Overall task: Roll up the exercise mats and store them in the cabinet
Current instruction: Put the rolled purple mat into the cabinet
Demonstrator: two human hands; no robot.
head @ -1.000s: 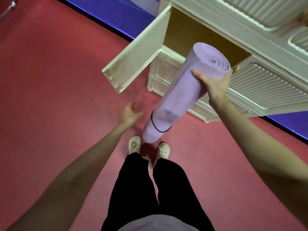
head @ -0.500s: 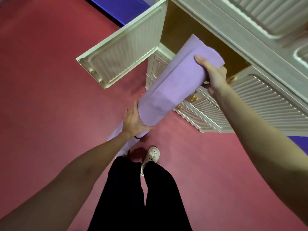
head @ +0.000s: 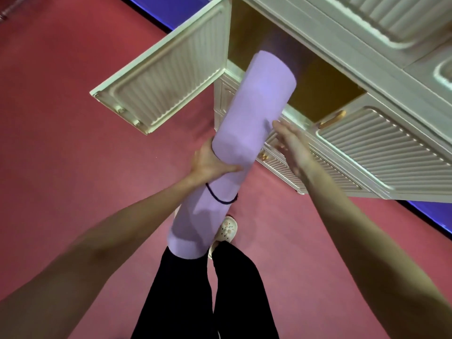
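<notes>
Cabinet door (head: 166,86) hangs open at 10 o'clock. Left hand (head: 210,162) wraps the rolled purple mat (head: 247,133) mid-length, just above its dark strap (head: 220,198). The mat's far end pokes into the cabinet (head: 325,94) opening at 12. Right hand (head: 292,148), at 2 o'clock, lies flat-fingered against the roll, gripping nothing. Looks light and squishy (foam), so hold it mid-roll.

1. A lilac exercise mat (head: 247,133) is rolled into a tight cylinder, bound by a dark cord (head: 220,198) near its lower end, and tilted with its upper end at the cabinet opening.
2. The cream louvered cabinet (head: 381,152) is seen with one door (head: 168,79) swung open.
</notes>
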